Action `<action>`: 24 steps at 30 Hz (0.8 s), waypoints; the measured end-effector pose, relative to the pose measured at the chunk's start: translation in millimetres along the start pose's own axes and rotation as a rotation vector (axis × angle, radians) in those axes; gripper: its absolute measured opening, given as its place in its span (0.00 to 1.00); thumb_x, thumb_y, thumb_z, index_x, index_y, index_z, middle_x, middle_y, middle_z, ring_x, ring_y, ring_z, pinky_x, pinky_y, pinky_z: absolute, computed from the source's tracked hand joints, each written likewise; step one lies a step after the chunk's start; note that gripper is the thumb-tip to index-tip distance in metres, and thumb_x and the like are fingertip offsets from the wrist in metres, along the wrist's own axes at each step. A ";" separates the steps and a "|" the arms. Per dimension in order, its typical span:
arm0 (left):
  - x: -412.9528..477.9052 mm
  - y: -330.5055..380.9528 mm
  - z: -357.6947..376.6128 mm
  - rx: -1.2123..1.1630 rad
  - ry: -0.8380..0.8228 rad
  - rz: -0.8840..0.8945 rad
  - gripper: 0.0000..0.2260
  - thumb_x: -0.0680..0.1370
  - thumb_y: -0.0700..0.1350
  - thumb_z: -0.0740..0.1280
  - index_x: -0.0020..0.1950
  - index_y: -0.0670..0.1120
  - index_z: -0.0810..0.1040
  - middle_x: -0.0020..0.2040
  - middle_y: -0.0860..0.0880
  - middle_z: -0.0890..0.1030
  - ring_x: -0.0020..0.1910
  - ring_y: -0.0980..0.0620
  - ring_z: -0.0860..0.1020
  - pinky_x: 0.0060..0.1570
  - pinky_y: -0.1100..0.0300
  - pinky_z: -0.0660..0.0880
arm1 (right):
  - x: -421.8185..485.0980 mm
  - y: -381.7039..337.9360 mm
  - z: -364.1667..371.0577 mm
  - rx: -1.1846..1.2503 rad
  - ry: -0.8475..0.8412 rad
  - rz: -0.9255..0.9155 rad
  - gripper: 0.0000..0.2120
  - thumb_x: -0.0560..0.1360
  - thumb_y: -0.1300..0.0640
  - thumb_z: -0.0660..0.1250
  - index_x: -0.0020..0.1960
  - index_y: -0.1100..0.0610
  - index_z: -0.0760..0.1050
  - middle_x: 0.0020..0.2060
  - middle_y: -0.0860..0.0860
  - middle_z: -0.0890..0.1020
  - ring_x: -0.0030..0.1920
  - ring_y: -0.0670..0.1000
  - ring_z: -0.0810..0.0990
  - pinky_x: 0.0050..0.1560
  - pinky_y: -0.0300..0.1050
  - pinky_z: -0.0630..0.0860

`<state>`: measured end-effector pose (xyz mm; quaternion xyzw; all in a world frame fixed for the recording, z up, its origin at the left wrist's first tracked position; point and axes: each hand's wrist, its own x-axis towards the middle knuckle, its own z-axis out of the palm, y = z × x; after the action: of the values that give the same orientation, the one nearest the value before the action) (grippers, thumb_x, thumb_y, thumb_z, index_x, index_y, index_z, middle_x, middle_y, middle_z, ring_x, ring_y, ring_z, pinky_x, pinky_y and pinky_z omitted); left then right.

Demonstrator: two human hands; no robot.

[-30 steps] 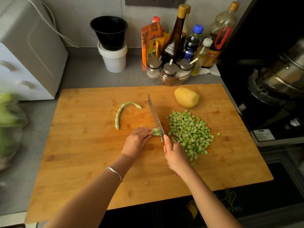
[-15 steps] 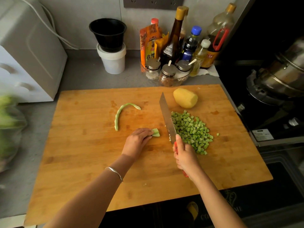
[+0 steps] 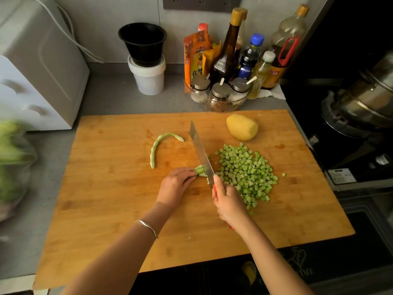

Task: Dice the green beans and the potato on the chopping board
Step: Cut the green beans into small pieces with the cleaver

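Note:
On the wooden chopping board (image 3: 106, 209) my left hand (image 3: 175, 187) pinches a short bundle of green bean ends (image 3: 200, 170). My right hand (image 3: 228, 202) grips the red handle of a knife (image 3: 201, 154), whose blade rests across the tips of that bundle. A pile of diced green beans (image 3: 244, 173) lies just right of the blade. One whole curved green bean (image 3: 158, 147) lies to the left of the knife. A peeled potato (image 3: 242, 127) sits whole at the board's far right.
Behind the board stand a white tub with a black bowl on top (image 3: 146, 60), spice jars (image 3: 219, 94) and several sauce bottles (image 3: 251, 54). A white appliance (image 3: 36, 71) is at the left, a bag of greens (image 3: 10, 167) beside it, a stove with a steel pot (image 3: 365, 99) at the right.
The knife swung right and pushed cut pieces into the pile, then came back left onto the bundle. My left hand stayed on the bean ends.

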<state>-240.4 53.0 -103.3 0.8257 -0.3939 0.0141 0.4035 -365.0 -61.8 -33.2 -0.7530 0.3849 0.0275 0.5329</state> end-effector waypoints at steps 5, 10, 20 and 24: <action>2.5 -0.1 0.5 -0.015 -0.016 -0.015 0.04 0.73 0.39 0.72 0.47 0.43 0.84 0.50 0.47 0.84 0.49 0.49 0.81 0.52 0.66 0.72 | 10.4 -8.8 2.3 -0.038 -0.012 0.047 0.28 0.80 0.35 0.49 0.33 0.55 0.67 0.17 0.45 0.66 0.22 0.47 0.65 0.27 0.42 0.60; 1.3 0.8 0.0 -0.007 -0.015 -0.024 0.05 0.74 0.39 0.71 0.48 0.43 0.84 0.51 0.47 0.83 0.50 0.49 0.80 0.53 0.65 0.72 | 16.2 -8.8 4.9 -0.050 -0.014 0.044 0.28 0.80 0.36 0.49 0.32 0.55 0.68 0.17 0.45 0.66 0.21 0.47 0.64 0.26 0.42 0.60; 0.6 -1.7 1.1 0.014 -0.043 -0.010 0.06 0.76 0.40 0.69 0.51 0.44 0.82 0.53 0.48 0.81 0.52 0.50 0.79 0.51 0.62 0.74 | 20.4 5.8 -24.0 0.098 0.079 0.074 0.26 0.81 0.39 0.50 0.34 0.56 0.67 0.21 0.47 0.66 0.19 0.47 0.63 0.24 0.39 0.58; 4.2 1.8 1.6 0.100 -0.045 -0.008 0.09 0.75 0.43 0.70 0.55 0.46 0.79 0.54 0.49 0.80 0.52 0.49 0.77 0.51 0.52 0.76 | 12.7 2.9 -35.5 0.219 0.050 0.076 0.25 0.82 0.41 0.52 0.33 0.56 0.65 0.19 0.46 0.63 0.17 0.46 0.59 0.22 0.36 0.54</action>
<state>-239.2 48.6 -101.7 0.8466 -0.3982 0.0136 0.3529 -371.0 -98.5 -25.9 -0.6757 0.4271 -0.0131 0.6007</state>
